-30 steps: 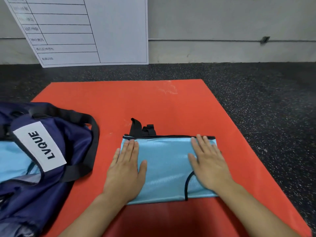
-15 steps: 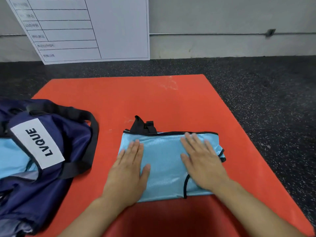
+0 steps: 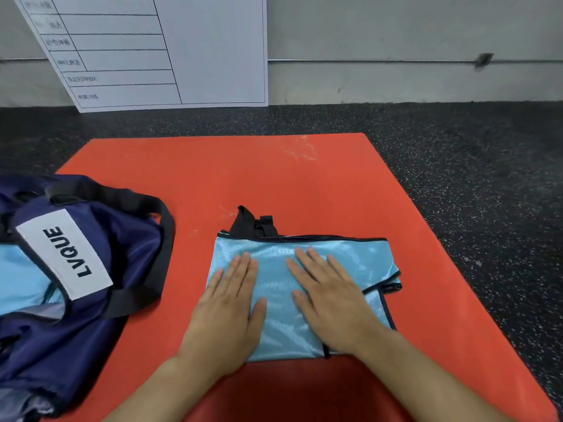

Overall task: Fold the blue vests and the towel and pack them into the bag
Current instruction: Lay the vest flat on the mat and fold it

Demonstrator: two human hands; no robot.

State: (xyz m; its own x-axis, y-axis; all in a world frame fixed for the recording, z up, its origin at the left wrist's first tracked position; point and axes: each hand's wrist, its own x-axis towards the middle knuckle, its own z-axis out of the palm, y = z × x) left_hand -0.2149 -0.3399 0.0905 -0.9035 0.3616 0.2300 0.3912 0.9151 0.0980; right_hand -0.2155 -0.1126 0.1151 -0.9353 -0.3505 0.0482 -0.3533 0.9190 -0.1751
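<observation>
A folded light-blue vest [image 3: 359,263] with black trim and black straps at its far edge lies on the red mat [image 3: 274,178]. My left hand [image 3: 228,309] rests flat on the vest's left part, fingers together and extended. My right hand [image 3: 332,296] lies flat on the vest's middle, palm down. Neither hand grips anything. At the left sits a navy bag [image 3: 100,248] with a white LVQUE label and black handles. Light-blue fabric [image 3: 21,278] shows inside its opening. No towel is visible.
The mat lies on dark speckled flooring [image 3: 472,178]. A white board with a printed table [image 3: 146,50] leans against the grey wall at the back left. Bare mat stretches beyond the vest and to its right.
My right hand has slid left across the vest from its right edge to its middle, uncovering the right side. My left hand has shifted slightly inward. The view has tilted a little.
</observation>
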